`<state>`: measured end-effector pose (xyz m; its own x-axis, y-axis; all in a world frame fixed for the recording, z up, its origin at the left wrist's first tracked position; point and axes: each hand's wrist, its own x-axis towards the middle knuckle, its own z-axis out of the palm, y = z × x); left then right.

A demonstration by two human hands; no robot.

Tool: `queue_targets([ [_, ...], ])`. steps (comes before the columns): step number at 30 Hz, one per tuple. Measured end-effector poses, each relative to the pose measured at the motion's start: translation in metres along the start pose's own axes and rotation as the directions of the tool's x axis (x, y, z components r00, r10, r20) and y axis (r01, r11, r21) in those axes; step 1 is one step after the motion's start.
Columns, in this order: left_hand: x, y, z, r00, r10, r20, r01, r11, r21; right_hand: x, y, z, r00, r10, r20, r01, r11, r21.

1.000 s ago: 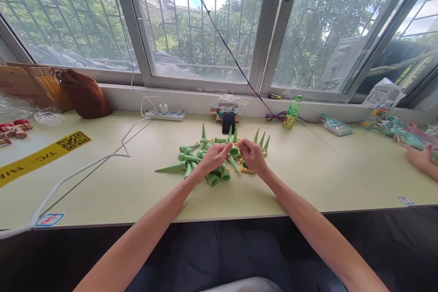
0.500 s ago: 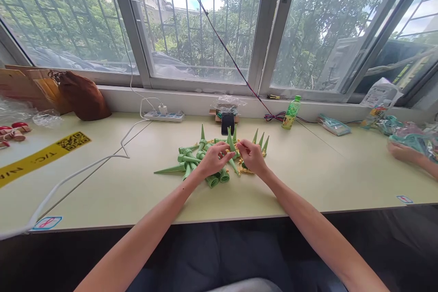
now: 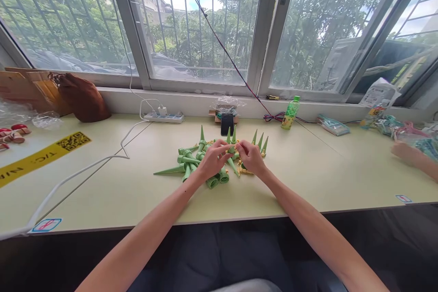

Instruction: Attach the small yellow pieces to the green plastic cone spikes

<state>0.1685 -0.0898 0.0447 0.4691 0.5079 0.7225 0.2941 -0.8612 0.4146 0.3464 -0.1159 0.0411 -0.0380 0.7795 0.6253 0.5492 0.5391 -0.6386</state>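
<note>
My left hand point(image 3: 215, 159) is closed, thumb and fingers pinching a green plastic spike point(image 3: 232, 149), mostly hidden by the fingers. Fingertips of my right hand point(image 3: 252, 158) press together against it; whatever small part they pinch is hidden. Beside and under my left hand lies a heap of green cone-shaped plastic pieces point(image 3: 186, 159), some with ribbed collars and open round ends. Under my right hand are small yellow parts point(image 3: 245, 171). Several green spikes point(image 3: 260, 140) point upward just beyond it.
A black phone point(image 3: 227, 125) leans on a small carton behind the heap. Further along stand a green drink bottle point(image 3: 290, 113) and a power strip point(image 3: 164, 117). A white cable point(image 3: 102, 159) crosses the left side. Another person's hand point(image 3: 407, 153) is at far right among plastic packets.
The green spike between my fingers has tipped down from its upright tilt and shows less. My hands stay close together. The other person's hand at right has shifted slightly.
</note>
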Motion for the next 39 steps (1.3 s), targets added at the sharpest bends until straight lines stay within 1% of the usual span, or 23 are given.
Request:
queue_targets([
  [3,0.000,-0.001,0.001,0.999,0.032,-0.014,-0.031,0.999,0.031,0.000,-0.001,0.000,1.000,0.009,-0.001,-0.009,1.000,0.007],
  [6,0.001,-0.001,0.002,1.000,0.010,-0.007,-0.010,1.000,0.021,0.000,-0.002,0.000,0.999,0.028,-0.021,-0.027,0.999,0.032],
  [9,0.002,0.001,0.003,0.997,-0.070,-0.032,0.070,0.998,0.008,0.000,-0.002,-0.001,0.996,0.051,-0.069,-0.046,0.997,0.064],
  [12,0.004,0.003,0.003,0.979,-0.188,-0.080,0.187,0.982,-0.016,0.000,-0.001,-0.003,0.991,0.062,-0.120,-0.053,0.996,0.076],
  [14,0.005,0.005,0.002,0.968,-0.246,-0.048,0.245,0.969,-0.029,0.000,-0.001,-0.003,0.991,0.055,-0.124,-0.045,0.996,0.082],
  [17,0.006,0.009,0.001,0.956,-0.283,0.075,0.287,0.956,-0.054,-0.001,-0.001,-0.003,0.997,0.032,-0.067,-0.024,0.994,0.110],
  [18,0.006,0.011,0.000,0.951,-0.291,0.100,0.299,0.952,-0.071,-0.001,-0.001,-0.003,0.999,0.026,-0.043,-0.021,0.992,0.124],
  [21,0.007,0.015,-0.002,0.951,-0.289,0.111,0.300,0.949,-0.101,-0.001,-0.001,-0.003,1.000,0.024,-0.001,-0.024,0.985,0.170],
  [26,0.008,0.019,-0.006,0.951,-0.285,0.119,0.298,0.947,-0.118,0.000,0.000,-0.003,1.000,0.023,0.021,-0.027,0.974,0.226],
  [34,0.007,0.015,-0.006,0.945,-0.286,0.162,0.307,0.943,-0.130,0.000,0.004,-0.002,0.999,0.026,0.038,-0.035,0.961,0.274],
  [39,0.007,0.015,-0.006,0.951,-0.268,0.153,0.288,0.949,-0.130,0.000,0.004,-0.002,0.998,0.040,0.043,-0.050,0.959,0.280],
])
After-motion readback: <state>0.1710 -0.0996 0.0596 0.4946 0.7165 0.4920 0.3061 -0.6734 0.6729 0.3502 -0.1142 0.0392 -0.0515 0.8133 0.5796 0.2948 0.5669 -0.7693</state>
